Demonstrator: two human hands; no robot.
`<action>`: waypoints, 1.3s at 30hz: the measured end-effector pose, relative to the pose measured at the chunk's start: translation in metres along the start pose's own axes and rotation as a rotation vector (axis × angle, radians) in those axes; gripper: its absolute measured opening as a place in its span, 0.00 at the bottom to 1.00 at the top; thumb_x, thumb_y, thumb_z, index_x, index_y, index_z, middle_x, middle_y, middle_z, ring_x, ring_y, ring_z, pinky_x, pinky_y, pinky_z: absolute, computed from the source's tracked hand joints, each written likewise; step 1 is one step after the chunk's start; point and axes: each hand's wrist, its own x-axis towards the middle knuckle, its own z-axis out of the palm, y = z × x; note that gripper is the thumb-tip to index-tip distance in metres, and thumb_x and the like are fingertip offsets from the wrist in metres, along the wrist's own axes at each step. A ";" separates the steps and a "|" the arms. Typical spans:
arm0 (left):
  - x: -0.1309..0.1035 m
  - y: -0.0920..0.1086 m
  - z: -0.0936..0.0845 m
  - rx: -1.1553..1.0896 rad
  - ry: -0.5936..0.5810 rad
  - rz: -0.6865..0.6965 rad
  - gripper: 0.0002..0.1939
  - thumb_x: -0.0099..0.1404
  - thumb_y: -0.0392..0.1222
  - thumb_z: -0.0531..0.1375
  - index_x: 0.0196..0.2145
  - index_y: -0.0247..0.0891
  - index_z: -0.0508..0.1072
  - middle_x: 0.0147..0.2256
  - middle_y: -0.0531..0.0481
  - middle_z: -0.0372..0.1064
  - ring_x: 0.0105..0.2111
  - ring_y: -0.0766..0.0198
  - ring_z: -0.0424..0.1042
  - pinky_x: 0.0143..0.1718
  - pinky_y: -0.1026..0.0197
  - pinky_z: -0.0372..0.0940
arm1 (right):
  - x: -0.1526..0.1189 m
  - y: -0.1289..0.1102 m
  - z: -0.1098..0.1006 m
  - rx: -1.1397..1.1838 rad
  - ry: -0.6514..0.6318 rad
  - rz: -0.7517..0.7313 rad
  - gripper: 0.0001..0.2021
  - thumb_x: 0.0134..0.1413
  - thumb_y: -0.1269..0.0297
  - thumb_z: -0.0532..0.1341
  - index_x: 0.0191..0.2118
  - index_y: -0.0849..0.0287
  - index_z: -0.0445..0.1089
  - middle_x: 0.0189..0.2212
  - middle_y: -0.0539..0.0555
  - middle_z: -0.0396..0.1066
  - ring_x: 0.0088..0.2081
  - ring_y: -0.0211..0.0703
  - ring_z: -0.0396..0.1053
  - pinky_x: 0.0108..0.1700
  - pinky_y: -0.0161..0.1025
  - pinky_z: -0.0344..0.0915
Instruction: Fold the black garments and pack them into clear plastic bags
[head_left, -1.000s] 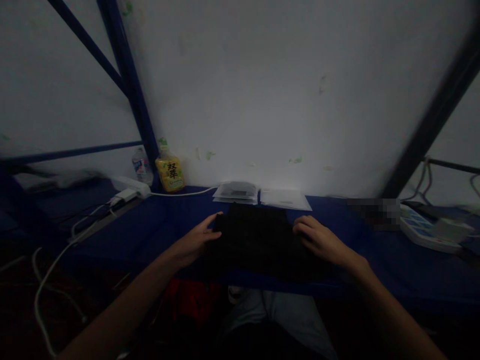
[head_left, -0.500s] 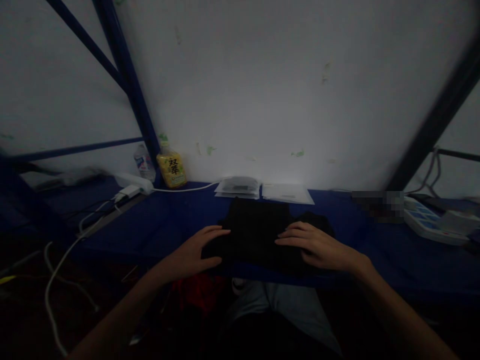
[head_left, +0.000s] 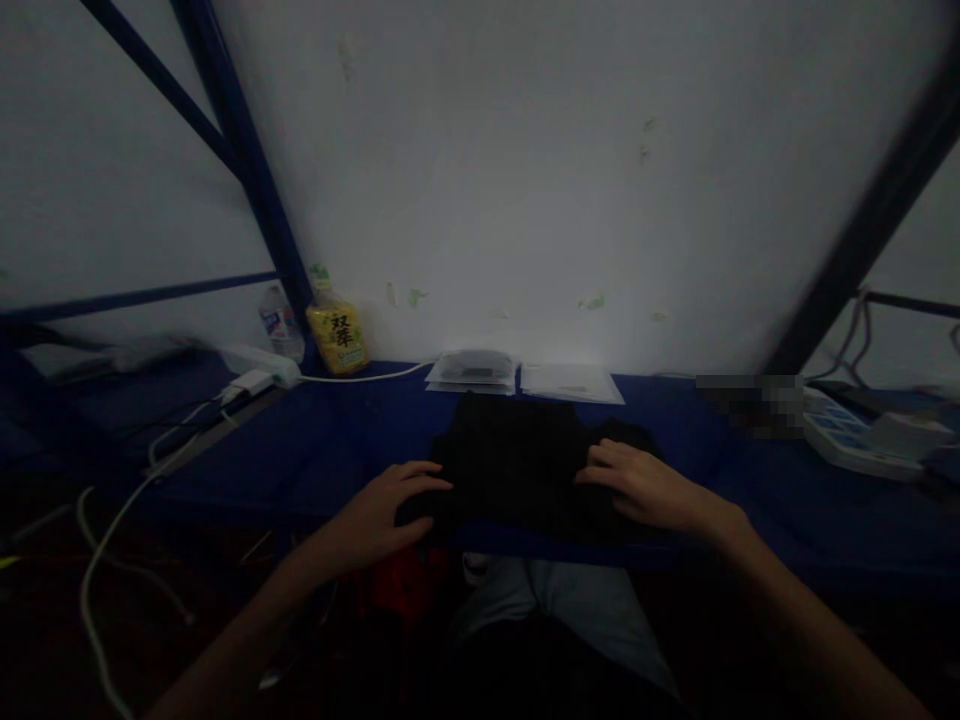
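Note:
A piece of dark black cloth [head_left: 517, 460], which may be a garment, lies on the blue table in front of me. Its folds are hard to make out in the dim light. At its left edge rests my left hand [head_left: 390, 508], fingers stretched toward the cloth and thumb held apart below them. My right hand [head_left: 634, 482] lies on the cloth's right part with its fingers slightly bent; the thumb is mostly hidden. A bunched portion of the same dark fabric shows just behind the right hand.
Behind the cloth, clear packets [head_left: 472, 372] and white sheets [head_left: 571, 382] lie by the wall. A yellow bottle [head_left: 337, 335] and a clear bottle [head_left: 282, 328] stand back left, near a white power strip [head_left: 259, 365] with cables. A white tray [head_left: 855, 435] sits at the right.
My right hand has slid a little to the right over the cloth, its fingers more bent. My left hand has shifted slightly left and down along the left edge.

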 end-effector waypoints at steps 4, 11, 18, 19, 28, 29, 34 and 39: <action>-0.003 -0.003 0.003 0.010 -0.004 0.006 0.23 0.62 0.38 0.58 0.55 0.46 0.68 0.60 0.46 0.57 0.59 0.53 0.59 0.59 0.48 0.55 | -0.022 0.014 -0.003 -0.018 0.044 0.110 0.18 0.43 0.79 0.57 0.41 0.57 0.69 0.36 0.55 0.65 0.40 0.47 0.61 0.42 0.43 0.62; -0.001 -0.006 0.006 0.036 0.024 0.019 0.22 0.62 0.39 0.58 0.54 0.48 0.68 0.59 0.49 0.59 0.58 0.54 0.59 0.59 0.49 0.56 | -0.052 0.023 -0.012 -0.008 0.124 0.198 0.07 0.51 0.72 0.57 0.34 0.56 0.71 0.42 0.57 0.65 0.44 0.49 0.63 0.47 0.48 0.64; 0.004 -0.001 0.006 0.049 0.075 0.004 0.16 0.64 0.44 0.58 0.49 0.45 0.72 0.56 0.47 0.63 0.55 0.53 0.63 0.57 0.49 0.59 | -0.005 -0.009 -0.010 -0.064 0.342 0.141 0.20 0.58 0.61 0.57 0.57 0.53 0.65 0.61 0.59 0.56 0.61 0.58 0.53 0.57 0.58 0.58; 0.004 -0.002 0.007 0.050 0.077 0.003 0.16 0.64 0.44 0.58 0.49 0.45 0.72 0.56 0.47 0.63 0.55 0.53 0.63 0.57 0.49 0.59 | 0.002 -0.012 -0.011 -0.061 0.296 0.078 0.21 0.59 0.60 0.58 0.58 0.51 0.64 0.62 0.58 0.55 0.62 0.58 0.51 0.58 0.59 0.56; 0.005 -0.011 0.011 0.025 0.093 0.018 0.15 0.65 0.41 0.56 0.49 0.46 0.72 0.55 0.48 0.63 0.55 0.55 0.64 0.57 0.49 0.59 | -0.027 0.042 -0.011 -0.024 0.229 0.181 0.17 0.65 0.59 0.50 0.32 0.57 0.74 0.31 0.54 0.71 0.38 0.45 0.69 0.56 0.54 0.58; 0.006 -0.011 0.010 0.022 0.092 0.023 0.15 0.65 0.41 0.56 0.49 0.46 0.72 0.55 0.48 0.63 0.54 0.55 0.64 0.57 0.50 0.59 | -0.035 0.051 -0.009 -0.044 0.228 0.253 0.19 0.65 0.58 0.50 0.30 0.57 0.73 0.28 0.54 0.70 0.35 0.45 0.68 0.53 0.53 0.61; 0.011 -0.010 0.004 0.057 0.116 0.020 0.13 0.65 0.43 0.56 0.45 0.44 0.75 0.52 0.48 0.68 0.52 0.56 0.66 0.55 0.50 0.60 | -0.042 0.054 -0.007 -0.075 0.339 0.374 0.16 0.64 0.58 0.51 0.31 0.58 0.71 0.30 0.57 0.70 0.37 0.48 0.67 0.43 0.49 0.66; 0.021 -0.009 -0.005 0.103 0.131 0.031 0.11 0.64 0.45 0.56 0.38 0.43 0.77 0.45 0.49 0.73 0.48 0.57 0.69 0.52 0.52 0.62 | -0.012 0.010 -0.017 0.139 0.271 0.049 0.16 0.60 0.61 0.58 0.53 0.53 0.66 0.51 0.57 0.67 0.52 0.48 0.63 0.52 0.49 0.64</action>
